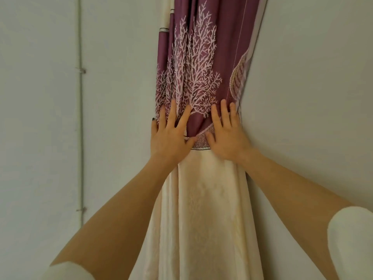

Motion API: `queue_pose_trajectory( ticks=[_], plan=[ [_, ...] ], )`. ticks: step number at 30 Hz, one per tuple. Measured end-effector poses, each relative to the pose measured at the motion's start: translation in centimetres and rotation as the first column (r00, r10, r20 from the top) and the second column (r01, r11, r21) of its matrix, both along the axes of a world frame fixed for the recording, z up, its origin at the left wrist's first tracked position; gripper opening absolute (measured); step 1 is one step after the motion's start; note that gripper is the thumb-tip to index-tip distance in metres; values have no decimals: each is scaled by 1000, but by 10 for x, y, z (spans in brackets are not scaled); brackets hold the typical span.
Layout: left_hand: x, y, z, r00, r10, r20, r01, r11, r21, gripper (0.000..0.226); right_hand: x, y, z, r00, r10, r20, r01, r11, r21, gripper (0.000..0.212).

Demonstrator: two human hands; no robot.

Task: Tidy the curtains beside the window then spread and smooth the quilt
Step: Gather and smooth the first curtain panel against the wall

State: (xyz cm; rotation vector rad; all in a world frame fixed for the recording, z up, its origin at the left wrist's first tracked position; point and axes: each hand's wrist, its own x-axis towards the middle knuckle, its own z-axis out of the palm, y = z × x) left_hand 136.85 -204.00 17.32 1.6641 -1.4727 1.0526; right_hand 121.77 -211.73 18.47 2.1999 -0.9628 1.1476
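Note:
A gathered curtain [201, 63] hangs in the corner between two pale walls. Its upper part is purple with a white branching tree pattern; its lower part [205, 209] is cream and fans out downward. My left hand [171, 132] lies flat on the curtain's left side at the narrow gathered waist, fingers spread. My right hand [226, 132] presses flat on the right side at the same height, fingers apart. Neither hand grips the cloth. A thin trim band runs across the curtain between the two hands. The quilt and the window are out of view.
A thin pipe [80, 118] runs down the left wall, held by small clips. The right wall [312, 98] meets the curtain's right edge. My white sleeves show at the bottom corners.

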Motion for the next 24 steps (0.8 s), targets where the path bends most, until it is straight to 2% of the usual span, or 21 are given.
queue_pose_trajectory(
  ticks=[5, 10, 15, 19, 24],
  plan=[
    [-5, 10, -66, 997, 36, -63, -33, 998, 50, 92, -19, 10, -76, 984, -142, -111, 143, 990, -3, 71],
    [-20, 12, -106, 993, 110, -49, -109, 994, 18, 93, -22, 24, -109, 993, -109, -36, 110, 994, 10, 71],
    [-19, 3, -132, 984, 176, -22, -177, 981, -80, 81, -21, 22, -133, 996, -89, 7, 90, 996, -28, 66],
    [-16, -13, -156, 985, 172, -23, -173, 977, -125, 75, -11, 13, -163, 992, -114, 63, 116, 992, -40, 62],
    [-6, -35, -154, 986, 164, -26, -166, 968, -190, 69, 8, -15, -162, 987, -94, 128, 106, 990, -90, 63]
  ],
)
